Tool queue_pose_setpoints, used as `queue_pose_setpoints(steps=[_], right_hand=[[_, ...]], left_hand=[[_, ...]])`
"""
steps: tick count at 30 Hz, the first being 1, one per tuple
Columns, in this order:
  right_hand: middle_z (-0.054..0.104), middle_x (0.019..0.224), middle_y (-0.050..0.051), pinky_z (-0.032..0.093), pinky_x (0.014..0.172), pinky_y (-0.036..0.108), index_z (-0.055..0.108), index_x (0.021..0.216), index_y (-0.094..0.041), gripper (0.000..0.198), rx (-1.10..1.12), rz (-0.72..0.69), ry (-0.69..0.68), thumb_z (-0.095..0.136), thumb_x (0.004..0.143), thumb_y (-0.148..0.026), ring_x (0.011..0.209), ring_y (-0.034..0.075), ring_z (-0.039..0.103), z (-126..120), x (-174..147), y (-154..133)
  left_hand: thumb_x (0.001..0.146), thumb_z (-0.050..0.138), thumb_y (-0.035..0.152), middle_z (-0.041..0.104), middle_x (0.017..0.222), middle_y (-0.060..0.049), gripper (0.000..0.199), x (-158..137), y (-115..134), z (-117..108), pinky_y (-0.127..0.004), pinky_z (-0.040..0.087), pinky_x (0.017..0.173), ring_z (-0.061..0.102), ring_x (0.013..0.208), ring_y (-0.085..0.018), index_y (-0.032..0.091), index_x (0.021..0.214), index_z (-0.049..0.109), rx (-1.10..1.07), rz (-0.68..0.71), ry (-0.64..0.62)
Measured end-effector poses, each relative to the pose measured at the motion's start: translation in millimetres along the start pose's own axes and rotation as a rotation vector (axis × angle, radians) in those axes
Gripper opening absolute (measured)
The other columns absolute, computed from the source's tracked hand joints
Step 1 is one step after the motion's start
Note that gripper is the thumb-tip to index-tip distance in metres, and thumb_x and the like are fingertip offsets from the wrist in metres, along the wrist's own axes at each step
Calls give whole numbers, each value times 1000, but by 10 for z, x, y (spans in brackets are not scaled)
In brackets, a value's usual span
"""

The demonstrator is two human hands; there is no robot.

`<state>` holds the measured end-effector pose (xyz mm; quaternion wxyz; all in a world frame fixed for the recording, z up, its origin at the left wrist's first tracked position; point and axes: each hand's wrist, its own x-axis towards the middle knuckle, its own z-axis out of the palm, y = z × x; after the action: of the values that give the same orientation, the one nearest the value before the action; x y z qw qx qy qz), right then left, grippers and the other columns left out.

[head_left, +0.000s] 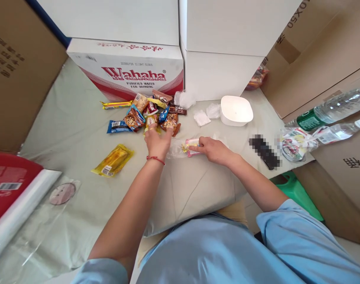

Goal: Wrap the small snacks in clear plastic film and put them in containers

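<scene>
My left hand reaches into a pile of small wrapped snacks, its fingers apart above a yellow snack packet. Beside its thumb is a brown cookie packet; another cookie packet and a blue packet lie to its left. My right hand is closed at a clear plastic bag that lies flat near the table's front edge. A pink and white packet shows at that bag, partly covered by my right fingers. The fingertips' exact hold is hard to see.
A Wahaba-printed carton and white boxes wall off the back. A white plastic tub and crumpled clear bags stand right of the pile. A yellow-wrapped snack lies left; bottles lie right.
</scene>
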<state>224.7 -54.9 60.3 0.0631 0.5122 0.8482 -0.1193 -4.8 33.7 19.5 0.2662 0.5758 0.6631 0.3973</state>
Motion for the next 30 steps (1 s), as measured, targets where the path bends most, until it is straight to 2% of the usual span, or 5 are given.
queue_pose_setpoints(steps=[5, 9, 17, 25, 30], right_hand=[[56, 113, 8, 25, 62, 27, 61, 143, -33, 57, 34, -23, 59, 42, 96, -5, 92, 22, 46, 83, -3, 28], [55, 111, 8, 33, 70, 27, 62, 142, -31, 56, 104, -64, 128, 43, 96, -6, 89, 20, 45, 170, 6, 68], [54, 105, 7, 45, 88, 35, 70, 129, -24, 39, 278, -188, 312, 45, 100, -17, 92, 21, 46, 318, 3, 126], [67, 116, 10, 49, 103, 43, 73, 117, -21, 31, 517, -230, 429, 51, 96, -17, 107, 23, 59, 340, -116, 139], [71, 114, 10, 53, 94, 40, 73, 117, -22, 31, 635, 389, 712, 48, 101, -33, 104, 24, 66, 407, -288, 340]], left_hand=[[66, 87, 33, 49, 150, -21, 88, -115, 129, -49, -50, 41, 113, 48, 140, -42, 15, 144, 50, 330, 39, -392], [67, 78, 33, 70, 112, -14, 43, -193, 16, -222, -44, 50, 95, 63, 114, -37, 18, 107, 69, 498, 42, -502], [73, 67, 30, 60, 67, 4, 13, -492, 186, -188, -26, 44, 58, 56, 57, -14, 21, 80, 62, -150, -87, -297], [90, 52, 20, 67, 111, -15, 29, -936, 404, 389, -41, 54, 97, 67, 104, -27, 15, 108, 73, 109, 277, -251], [86, 58, 14, 56, 144, -22, 55, -1173, 327, 473, -48, 51, 101, 57, 126, -35, 13, 141, 59, 386, 487, -304]])
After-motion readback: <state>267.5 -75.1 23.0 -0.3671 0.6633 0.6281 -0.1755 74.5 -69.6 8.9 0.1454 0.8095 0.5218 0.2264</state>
